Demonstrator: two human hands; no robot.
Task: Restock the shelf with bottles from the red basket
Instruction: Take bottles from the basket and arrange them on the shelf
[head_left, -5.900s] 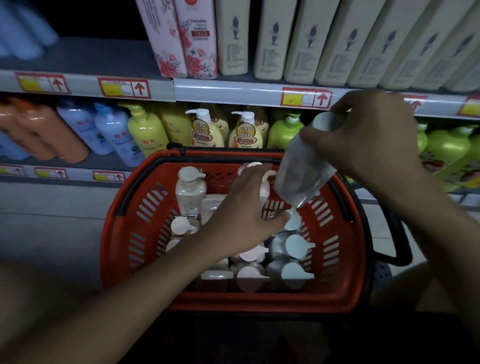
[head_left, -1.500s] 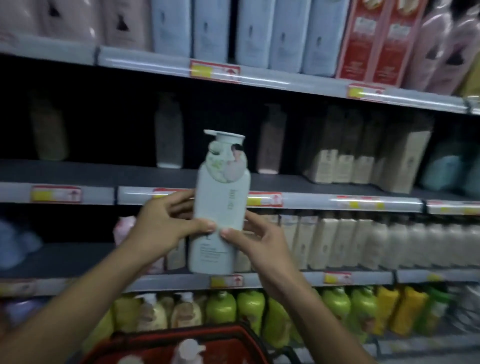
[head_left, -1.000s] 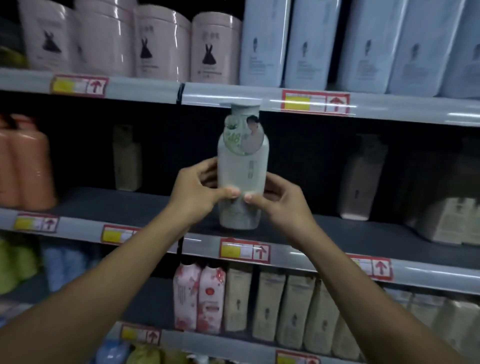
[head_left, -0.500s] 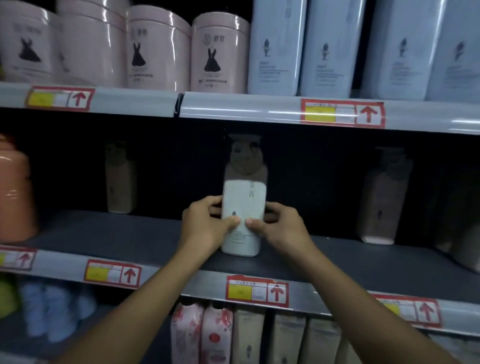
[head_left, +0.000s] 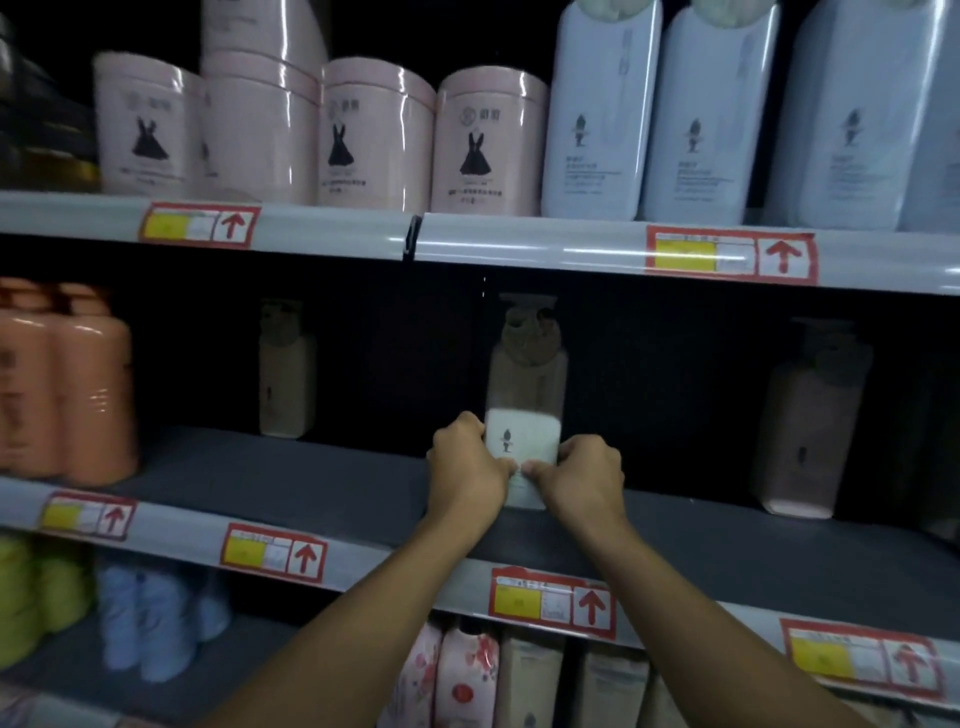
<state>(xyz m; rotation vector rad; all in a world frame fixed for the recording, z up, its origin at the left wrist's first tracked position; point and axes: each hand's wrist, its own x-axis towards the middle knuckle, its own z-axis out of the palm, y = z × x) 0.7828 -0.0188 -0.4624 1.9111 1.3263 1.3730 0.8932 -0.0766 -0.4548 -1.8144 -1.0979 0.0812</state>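
Pink tubs (head_left: 379, 135) bear black dress motifs, pale blue bottles (head_left: 597, 114) beside them, orange bottles (head_left: 88, 395) below.

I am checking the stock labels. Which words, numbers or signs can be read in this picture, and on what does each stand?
No word or number reads clearly.
Price tags on the shelf rail: red up arrow; print too small.
Pink canisters: black dress picture; text blurred.
Pale blue bottles: small figure logo; lines unreadable.
Bottle in the hands: small logo; no legible text.

Dim overall. Light hit from the front: glare streaks on pink canisters (head_left: 374, 135) and shelf rail (head_left: 519, 249). Middle shelf recess (head_left: 311, 467) sat in deep shadow. Left edge was blurred, edges bowed.
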